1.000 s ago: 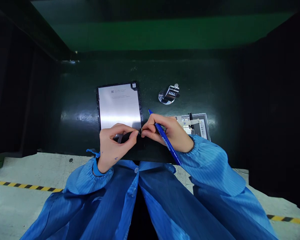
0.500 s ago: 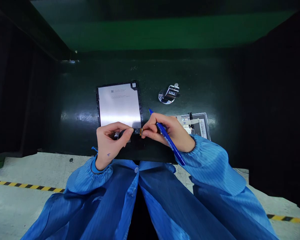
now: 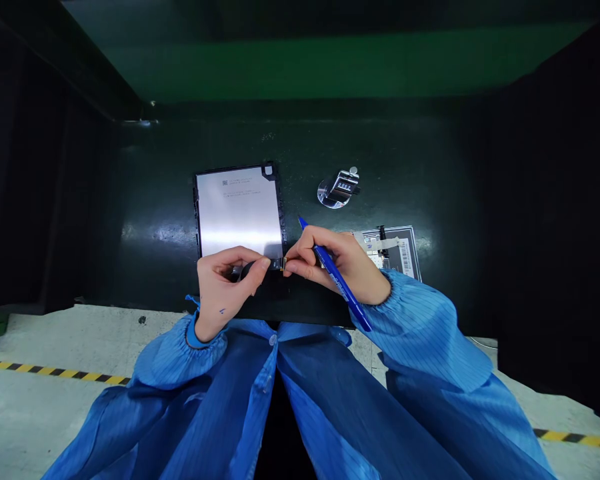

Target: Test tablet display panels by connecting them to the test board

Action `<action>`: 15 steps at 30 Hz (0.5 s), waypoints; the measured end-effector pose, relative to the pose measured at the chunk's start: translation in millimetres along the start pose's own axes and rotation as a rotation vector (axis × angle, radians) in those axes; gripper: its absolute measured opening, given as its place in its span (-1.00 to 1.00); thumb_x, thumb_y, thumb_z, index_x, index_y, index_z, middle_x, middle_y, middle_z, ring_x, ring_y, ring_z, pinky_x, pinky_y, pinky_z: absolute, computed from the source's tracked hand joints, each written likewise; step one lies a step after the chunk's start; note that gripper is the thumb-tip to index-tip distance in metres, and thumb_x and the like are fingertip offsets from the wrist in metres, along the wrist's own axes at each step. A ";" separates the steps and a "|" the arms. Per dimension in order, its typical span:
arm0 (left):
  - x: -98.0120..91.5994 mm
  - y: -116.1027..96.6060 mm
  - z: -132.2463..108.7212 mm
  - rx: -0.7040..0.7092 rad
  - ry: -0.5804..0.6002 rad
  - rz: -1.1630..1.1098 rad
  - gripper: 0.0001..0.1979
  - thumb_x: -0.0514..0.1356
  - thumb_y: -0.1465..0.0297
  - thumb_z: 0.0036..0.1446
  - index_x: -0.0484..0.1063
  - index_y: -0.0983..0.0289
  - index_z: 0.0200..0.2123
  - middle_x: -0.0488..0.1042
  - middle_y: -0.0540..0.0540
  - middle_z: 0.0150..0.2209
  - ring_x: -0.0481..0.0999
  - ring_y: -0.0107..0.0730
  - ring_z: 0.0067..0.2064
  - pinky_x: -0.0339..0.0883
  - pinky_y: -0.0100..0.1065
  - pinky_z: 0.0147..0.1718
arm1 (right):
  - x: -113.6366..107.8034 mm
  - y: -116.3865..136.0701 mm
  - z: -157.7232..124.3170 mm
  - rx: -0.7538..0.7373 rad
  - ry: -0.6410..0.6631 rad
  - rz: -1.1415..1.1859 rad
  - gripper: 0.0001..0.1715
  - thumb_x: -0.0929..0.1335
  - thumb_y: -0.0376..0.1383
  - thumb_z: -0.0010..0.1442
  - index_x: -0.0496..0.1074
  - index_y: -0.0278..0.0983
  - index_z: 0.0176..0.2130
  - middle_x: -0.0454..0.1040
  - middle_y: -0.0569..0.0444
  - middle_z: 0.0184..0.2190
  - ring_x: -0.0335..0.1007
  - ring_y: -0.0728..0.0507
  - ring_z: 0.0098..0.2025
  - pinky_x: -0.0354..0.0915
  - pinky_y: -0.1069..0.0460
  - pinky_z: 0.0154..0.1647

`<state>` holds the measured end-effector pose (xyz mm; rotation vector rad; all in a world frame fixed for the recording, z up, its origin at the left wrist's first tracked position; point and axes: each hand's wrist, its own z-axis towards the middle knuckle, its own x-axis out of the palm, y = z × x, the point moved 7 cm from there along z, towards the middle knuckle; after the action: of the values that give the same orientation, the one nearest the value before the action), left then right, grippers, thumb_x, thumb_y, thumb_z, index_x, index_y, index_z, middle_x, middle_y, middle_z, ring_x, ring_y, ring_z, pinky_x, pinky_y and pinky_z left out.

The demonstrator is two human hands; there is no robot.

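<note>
A display panel [image 3: 240, 213] with a silvery back and black frame lies on the dark bench, its lower edge partly hidden by my hands. My left hand [image 3: 230, 280] is closed, pinching a dark flex cable [image 3: 276, 264] between thumb and forefinger. At the cable's gold-edged connector end, the thumb and fingertips of my right hand [image 3: 337, 263] are pressed together. A blue pen [image 3: 343, 283] is also held in my right hand, slanting across it with the tip pointing up and left.
A chrome tally counter [image 3: 341, 187] stands behind my right hand. Partly under that hand's far side lies a circuit board assembly [image 3: 393, 250] with tape and a barcode label. The bench's front edge runs just before my blue coat.
My left hand has shifted slightly to the right, and the flex cable's end has tilted a little. My right hand and the pen are almost still.
</note>
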<state>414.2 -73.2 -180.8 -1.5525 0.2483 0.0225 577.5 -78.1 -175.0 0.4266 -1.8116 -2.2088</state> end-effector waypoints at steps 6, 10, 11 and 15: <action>0.6 2.6 0.1 -0.009 0.014 -0.015 -0.85 0.32 0.42 0.10 0.54 0.24 -0.52 0.33 -0.12 -0.72 0.23 -0.60 -0.70 0.10 -0.44 -0.68 | 0.0 0.1 0.0 0.008 -0.002 -0.006 -0.60 0.45 -0.18 0.28 0.19 -0.23 -0.41 0.48 0.14 -0.41 0.52 -0.01 -0.35 0.29 0.12 -0.32; 0.4 1.6 0.5 -0.001 0.015 -0.012 -0.84 0.32 0.42 0.11 0.54 0.24 -0.51 0.33 -0.12 -0.71 0.23 -0.60 -0.70 0.12 -0.45 -0.67 | 0.6 -0.3 -0.2 0.031 -0.003 -0.018 -0.58 0.44 -0.13 0.28 0.19 -0.23 -0.42 0.49 0.13 -0.40 0.51 -0.01 -0.34 0.27 0.11 -0.32; 0.4 1.1 0.6 -0.002 0.016 0.001 -0.84 0.32 0.43 0.11 0.53 0.24 -0.52 0.33 -0.12 -0.71 0.24 -0.60 -0.69 0.12 -0.45 -0.66 | 0.8 -0.2 -0.2 0.030 -0.002 -0.018 -0.57 0.43 -0.12 0.28 0.19 -0.23 -0.42 0.50 0.13 -0.40 0.51 -0.01 -0.34 0.27 0.11 -0.32; 0.2 -2.2 1.1 0.007 0.008 0.041 -0.85 0.32 0.43 0.10 0.53 0.24 -0.53 0.33 -0.12 -0.72 0.23 -0.60 -0.69 0.10 -0.45 -0.67 | 0.6 -0.4 -0.2 0.020 -0.004 -0.009 -0.56 0.42 -0.11 0.29 0.18 -0.23 -0.42 0.50 0.12 -0.40 0.51 -0.02 -0.34 0.28 0.10 -0.31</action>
<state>414.9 -72.1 -178.6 -1.5406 0.2860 0.0480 577.0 -78.4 -175.5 0.4355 -1.8385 -2.2001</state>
